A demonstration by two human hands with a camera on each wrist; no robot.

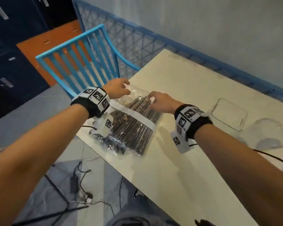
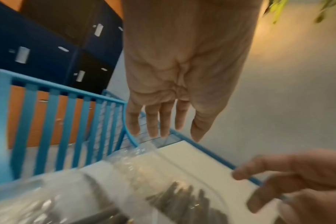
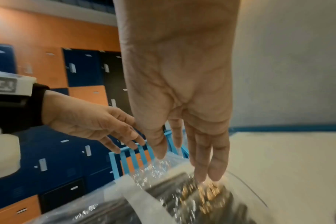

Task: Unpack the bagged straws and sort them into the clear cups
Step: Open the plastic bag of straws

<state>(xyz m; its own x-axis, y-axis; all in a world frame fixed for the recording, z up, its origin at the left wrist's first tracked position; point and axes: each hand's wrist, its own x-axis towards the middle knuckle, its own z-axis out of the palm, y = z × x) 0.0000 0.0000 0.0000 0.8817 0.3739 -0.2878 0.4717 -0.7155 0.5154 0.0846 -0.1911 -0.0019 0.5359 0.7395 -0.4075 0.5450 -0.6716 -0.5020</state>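
Operator: Head view: clear plastic bag of dark straws lies unopened on our pale table; clear cups empty.

Checker: Left hand and right hand appear to pinch its mouth. Wrist views: fingers extended, grip uncertain.

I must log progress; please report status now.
Left hand, right hand at bag mouth, grip unclear. Straws inside. Cups empty.
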